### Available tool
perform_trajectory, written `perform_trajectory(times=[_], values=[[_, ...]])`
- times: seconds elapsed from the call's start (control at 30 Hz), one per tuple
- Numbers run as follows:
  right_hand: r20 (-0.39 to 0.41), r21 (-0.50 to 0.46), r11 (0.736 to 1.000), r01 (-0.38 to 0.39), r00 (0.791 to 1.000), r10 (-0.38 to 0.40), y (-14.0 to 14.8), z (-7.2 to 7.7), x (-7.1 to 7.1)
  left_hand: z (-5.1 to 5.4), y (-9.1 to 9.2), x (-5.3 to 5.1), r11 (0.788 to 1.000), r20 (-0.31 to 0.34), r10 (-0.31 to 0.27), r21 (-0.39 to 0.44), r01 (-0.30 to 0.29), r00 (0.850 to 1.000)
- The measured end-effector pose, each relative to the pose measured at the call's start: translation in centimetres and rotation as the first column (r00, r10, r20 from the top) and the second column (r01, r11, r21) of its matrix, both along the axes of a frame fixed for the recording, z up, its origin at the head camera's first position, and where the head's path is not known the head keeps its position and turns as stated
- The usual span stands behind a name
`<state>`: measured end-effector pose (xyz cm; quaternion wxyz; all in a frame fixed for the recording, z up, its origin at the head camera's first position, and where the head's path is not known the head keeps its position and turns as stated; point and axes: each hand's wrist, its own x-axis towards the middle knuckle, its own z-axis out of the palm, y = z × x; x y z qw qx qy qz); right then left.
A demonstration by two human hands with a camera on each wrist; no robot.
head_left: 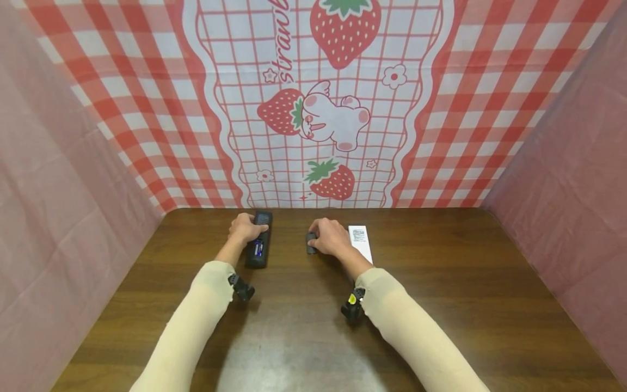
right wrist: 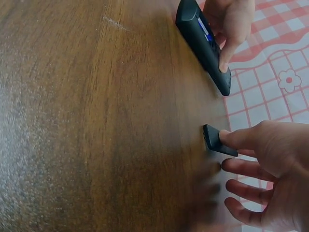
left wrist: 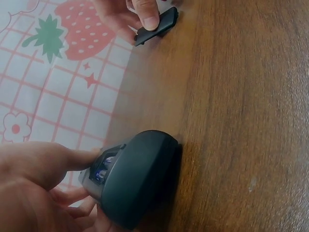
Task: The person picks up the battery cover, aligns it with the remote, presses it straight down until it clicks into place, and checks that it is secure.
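The step in hand is judged to be work on the battery compartment of a black remote control [head_left: 265, 239], since the compartment is uncovered and what appears to be its dark cover [head_left: 311, 249] is held apart from it. The remote control is located near the far edge of the wooden table [head_left: 303, 321], compartment side up, and is gripped by the left hand [head_left: 242, 228], with the thumb laid across its back and the fingers at its side. The cover is pinched between thumb and fingers of the right hand [head_left: 331, 238], the remaining fingers being loosely spread; it is held to the right of the remote control, well clear of it. If the compartment is to be closed, the next move would call for the cover to be carried left, turned to match the opening and pressed flat while the remote control is kept steady. One remote control, one cover and one white printed box [head_left: 360, 239], partly hidden by the right hand, are counted. Two batteries [left wrist: 101, 175] seem to be seated in the compartment, though the opening is too small and blurred for that number to be confirmed.
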<state>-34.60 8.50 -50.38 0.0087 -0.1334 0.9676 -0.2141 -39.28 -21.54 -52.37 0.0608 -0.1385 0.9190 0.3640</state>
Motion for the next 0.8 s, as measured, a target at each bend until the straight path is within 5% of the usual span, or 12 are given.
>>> perform_trajectory(times=[0.8], values=[[-0.039, -0.094, 0.994, 0.060, 0.997, -0.064, -0.16, -0.25, -0.13, 0.02, -0.33, -0.03, 0.995, 0.003, 0.035, 0.094, -0.035, 0.999]])
